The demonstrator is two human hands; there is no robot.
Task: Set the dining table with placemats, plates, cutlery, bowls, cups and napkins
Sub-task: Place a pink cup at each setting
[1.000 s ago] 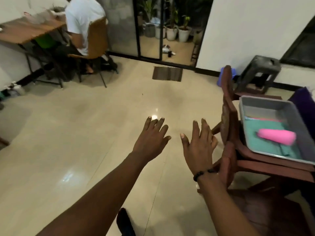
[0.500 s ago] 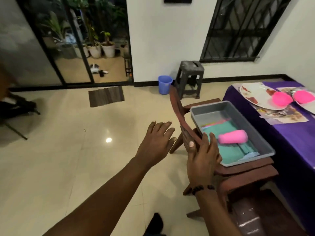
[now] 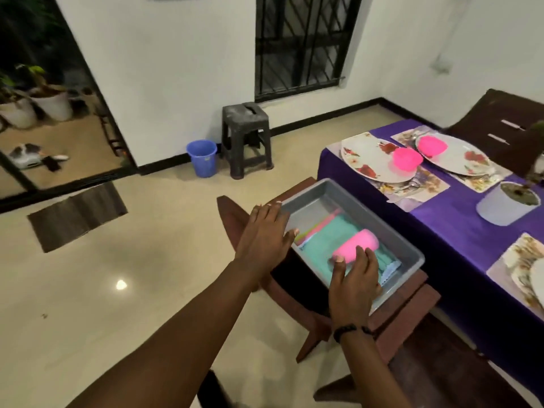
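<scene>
Head view: grey tray (image 3: pixel 410 252) sits on the seat of a wooden chair (image 3: pixel 232 219), drawn up beside the dining table (image 3: pixel 459 228) with its purple cloth; inside the tray a pink cup (image 3: pixel 354 247) lies on its side on folded teal napkins (image 3: pixel 326 237); a pink strip shows along the napkins' far edge, too blurred to identify.

Right hand (image 3: pixel 354 285) reaches into the near end of the tray; fingertips (image 3: pixel 361 251) bent down over the near end of the cup and touching it, thumb beside the cup's left end; whether the grip has closed, cannot tell; dark bracelet at the wrist.

Left hand (image 3: pixel 265 237) lies flat with fingers straight and spread, holding nothing; fingertips at the tray's left rim near its far corner, thumb tip pointing over the rim toward the napkins; cup well to the right of these fingers.

On the table: two floral plates (image 3: pixel 368 166) on placemats (image 3: pixel 426 191), a pink bowl (image 3: pixel 406 162) on each; white plant pot (image 3: pixel 506 206) further right; another placemat at the right edge.

Background: blue bucket (image 3: pixel 202 157) beside a dark stool (image 3: pixel 245 136), against the wall.
</scene>
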